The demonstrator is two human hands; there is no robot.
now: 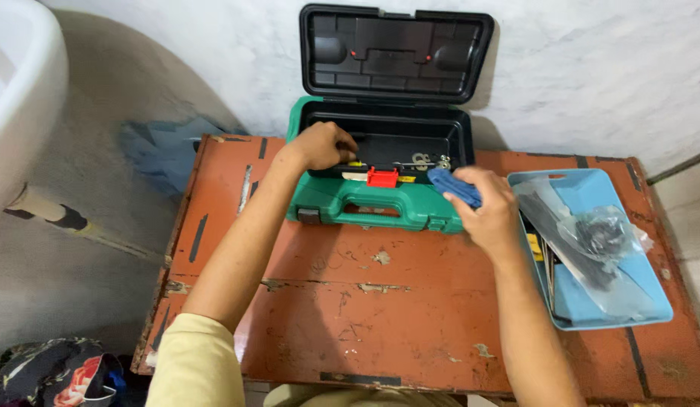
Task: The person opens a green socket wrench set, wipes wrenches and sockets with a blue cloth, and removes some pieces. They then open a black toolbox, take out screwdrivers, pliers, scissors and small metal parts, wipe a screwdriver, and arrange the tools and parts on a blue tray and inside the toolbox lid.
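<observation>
A green toolbox (342, 203) with a black open lid (395, 53) stands at the back of a worn red table (380, 316). My left hand (320, 145) reaches over the box's front left rim, fingers curled on something inside that I cannot make out. My right hand (486, 207) is at the box's front right corner, closed around a blue-handled tool (452, 185) whose metal end lies inside the box. A red latch (382, 178) sits on the front edge between my hands.
A light blue tray (591, 188) at the right of the table holds a clear plastic bag with dark parts and several tools. A white basin (18, 83) juts in at the upper left. Patterned cloth (56, 373) lies on the floor at the lower left.
</observation>
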